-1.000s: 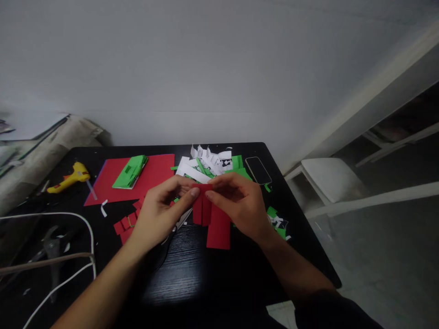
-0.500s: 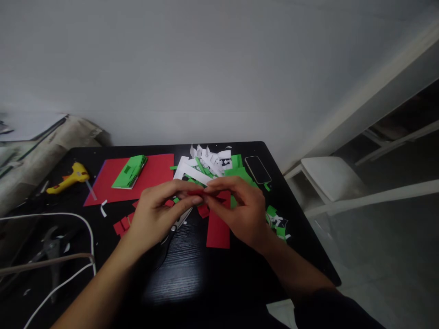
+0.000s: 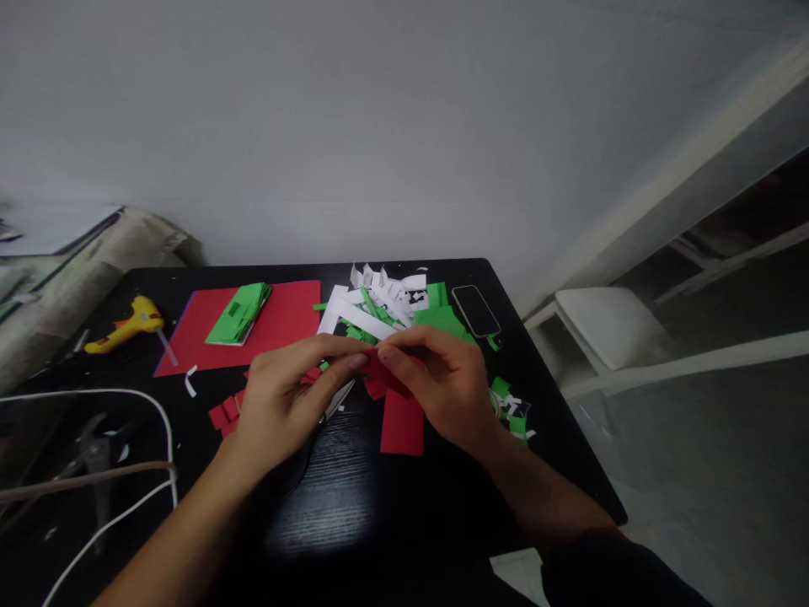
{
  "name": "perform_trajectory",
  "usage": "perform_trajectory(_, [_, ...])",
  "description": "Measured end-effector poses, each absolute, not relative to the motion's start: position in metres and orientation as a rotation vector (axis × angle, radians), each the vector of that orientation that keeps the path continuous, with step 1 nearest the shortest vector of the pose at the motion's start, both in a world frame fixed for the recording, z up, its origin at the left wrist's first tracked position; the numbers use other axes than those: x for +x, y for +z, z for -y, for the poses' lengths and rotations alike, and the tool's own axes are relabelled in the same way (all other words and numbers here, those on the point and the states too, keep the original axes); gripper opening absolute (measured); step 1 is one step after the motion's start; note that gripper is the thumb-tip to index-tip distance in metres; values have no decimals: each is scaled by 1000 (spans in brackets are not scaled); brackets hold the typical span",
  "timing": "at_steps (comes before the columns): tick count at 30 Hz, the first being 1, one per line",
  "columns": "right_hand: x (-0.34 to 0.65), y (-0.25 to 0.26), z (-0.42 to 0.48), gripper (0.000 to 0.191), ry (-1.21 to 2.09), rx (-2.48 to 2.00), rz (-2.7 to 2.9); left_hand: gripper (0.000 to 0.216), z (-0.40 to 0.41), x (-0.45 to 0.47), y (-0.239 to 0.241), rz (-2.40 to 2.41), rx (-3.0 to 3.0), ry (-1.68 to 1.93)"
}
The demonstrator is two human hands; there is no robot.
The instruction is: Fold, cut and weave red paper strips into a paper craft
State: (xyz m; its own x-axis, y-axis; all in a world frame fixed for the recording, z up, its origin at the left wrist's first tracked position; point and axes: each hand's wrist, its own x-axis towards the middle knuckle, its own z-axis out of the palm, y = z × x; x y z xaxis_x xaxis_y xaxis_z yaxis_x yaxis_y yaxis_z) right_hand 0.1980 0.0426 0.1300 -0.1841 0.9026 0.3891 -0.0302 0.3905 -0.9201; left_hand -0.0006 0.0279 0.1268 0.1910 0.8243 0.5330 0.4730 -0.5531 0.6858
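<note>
My left hand [image 3: 284,400] and my right hand [image 3: 439,392] meet over the middle of a black table [image 3: 354,514]. Both pinch a small piece of red paper [image 3: 379,377] between fingertips and thumbs. A larger red paper piece [image 3: 402,426] lies flat on the table just below the pinched one, partly under my right hand. Scissors [image 3: 334,403] show beneath my left fingers. Small red squares [image 3: 224,413] lie to the left of my left hand.
A big red sheet [image 3: 284,320] with a folded green stack [image 3: 240,314] lies at the back left. White and green paper scraps [image 3: 385,303], a phone [image 3: 475,310], a yellow glue gun [image 3: 126,324], pliers [image 3: 92,455] and a white cable [image 3: 164,438] surround the hands. A white stool [image 3: 607,324] stands to the right.
The red strips that hung down from my fingertips a second ago have been gathered up into a small bunch between both hands. The hands stayed in place.
</note>
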Motion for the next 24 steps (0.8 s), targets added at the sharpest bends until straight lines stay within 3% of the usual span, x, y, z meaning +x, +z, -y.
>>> perform_trajectory(7, [197, 128, -41, 1, 872, -814, 1597, 11, -28, -1, 126, -1226, 2204, 1318])
perform_trajectory(24, [197, 128, -40, 2, 861, -858, 1626, 8, -25, 2, 129, -1185, 2244, 1296])
